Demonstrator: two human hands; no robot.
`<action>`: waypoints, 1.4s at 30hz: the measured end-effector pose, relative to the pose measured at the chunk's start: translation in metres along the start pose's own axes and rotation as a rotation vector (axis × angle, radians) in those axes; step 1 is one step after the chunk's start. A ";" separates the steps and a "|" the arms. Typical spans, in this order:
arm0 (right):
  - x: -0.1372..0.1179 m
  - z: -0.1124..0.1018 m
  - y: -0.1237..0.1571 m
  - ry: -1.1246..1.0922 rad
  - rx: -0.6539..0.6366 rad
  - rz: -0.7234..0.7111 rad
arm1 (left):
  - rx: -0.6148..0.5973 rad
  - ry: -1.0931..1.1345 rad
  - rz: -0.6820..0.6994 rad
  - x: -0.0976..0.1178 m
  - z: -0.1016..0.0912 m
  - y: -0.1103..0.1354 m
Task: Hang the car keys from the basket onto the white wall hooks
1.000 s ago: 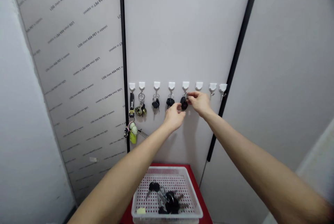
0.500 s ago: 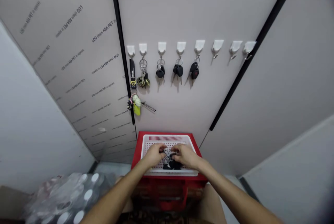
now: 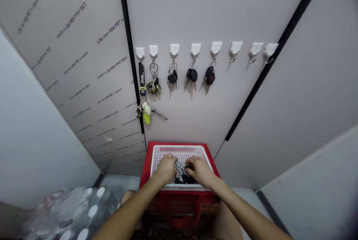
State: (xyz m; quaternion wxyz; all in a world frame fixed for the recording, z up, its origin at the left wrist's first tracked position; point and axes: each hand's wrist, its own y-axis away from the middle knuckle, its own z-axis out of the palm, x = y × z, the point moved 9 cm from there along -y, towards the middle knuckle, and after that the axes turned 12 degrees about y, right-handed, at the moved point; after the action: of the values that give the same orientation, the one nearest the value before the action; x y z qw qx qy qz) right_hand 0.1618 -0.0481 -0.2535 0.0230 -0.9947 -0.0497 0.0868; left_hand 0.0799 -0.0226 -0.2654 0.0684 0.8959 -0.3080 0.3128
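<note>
Both of my hands are inside a white perforated basket [image 3: 183, 186]. My left hand [image 3: 167, 168] is curled, with thumb and fingertips closed at the silver key ring [image 3: 178, 164]. My right hand [image 3: 200, 171] pinches a black-headed key [image 3: 190, 167] joined to that metal, its fingers partly hiding it. Below them, more black keys [image 3: 184, 179] lie on the basket floor. On the wall ahead, several key sets hang from white hooks, among them a black lanyard [image 3: 142, 78] with charms and a bunch of black keys [image 3: 210, 76].
The basket rests on a red stool or box [image 3: 144, 173] against the wall. Three hooks at the right, such as this white hook [image 3: 235, 49], carry no keys. Plastic-wrapped bottles [image 3: 92, 212] stand at the lower left. Black strips [image 3: 251, 98] run along the wall.
My hands have shifted slightly within the basket, and the silver ring now shows stretched between them. The hanging keys stay in place.
</note>
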 end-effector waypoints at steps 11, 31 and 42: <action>-0.011 -0.005 -0.005 0.222 -0.047 0.053 | 0.010 0.102 -0.074 0.000 -0.003 -0.002; 0.054 -0.186 -0.001 -0.879 0.799 0.273 | 0.214 0.795 0.354 0.137 -0.094 -0.053; 0.080 -0.311 -0.009 -0.848 1.277 0.271 | 0.307 0.480 0.509 0.230 -0.158 -0.085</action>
State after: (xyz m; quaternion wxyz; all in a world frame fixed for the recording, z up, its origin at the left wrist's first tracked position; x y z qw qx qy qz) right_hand 0.2939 -0.0422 0.0392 0.5599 -0.6677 0.1272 0.4738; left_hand 0.1900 -0.0216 0.0054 -0.0763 0.6918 -0.4456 0.5630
